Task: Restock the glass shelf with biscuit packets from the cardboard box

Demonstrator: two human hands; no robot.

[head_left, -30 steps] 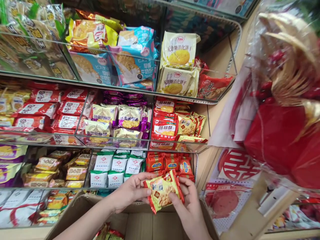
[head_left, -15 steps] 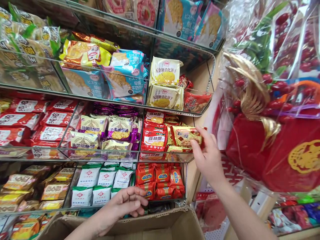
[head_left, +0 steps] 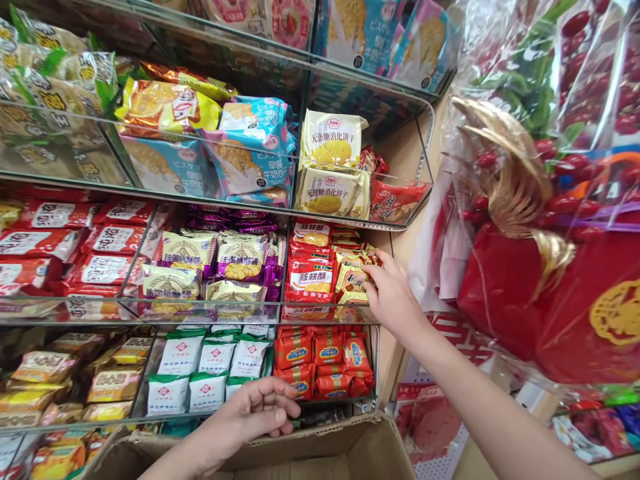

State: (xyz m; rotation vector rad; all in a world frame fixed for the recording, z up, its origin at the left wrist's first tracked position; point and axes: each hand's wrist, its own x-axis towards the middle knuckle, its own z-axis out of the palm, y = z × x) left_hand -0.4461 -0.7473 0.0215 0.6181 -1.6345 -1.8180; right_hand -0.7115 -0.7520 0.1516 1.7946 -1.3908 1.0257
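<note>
My right hand (head_left: 393, 290) reaches into the middle-row compartment, its thumb and fingers closed on a gold snack packet (head_left: 353, 279) at the compartment's right side. Red packets with white labels (head_left: 311, 275) lie just left of it. My left hand (head_left: 260, 410) hangs over the back edge of an open cardboard box (head_left: 300, 460), its fingers loosely curled and apart, with nothing in them. Behind that hand are white-and-green packets (head_left: 207, 393) and orange-red packets (head_left: 293, 350).
Clear shelf dividers (head_left: 200, 310) run across the rows. Above are cream biscuit packets (head_left: 327, 192) and blue biscuit packs (head_left: 265, 160). Red bags in clear plastic (head_left: 505, 300) hang close to my right arm. White-labelled red packets (head_left: 107, 270) fill the left compartments.
My right hand has moved left and deeper into the compartment; the gold packet it held up now lies among the others. My left hand has barely moved.
</note>
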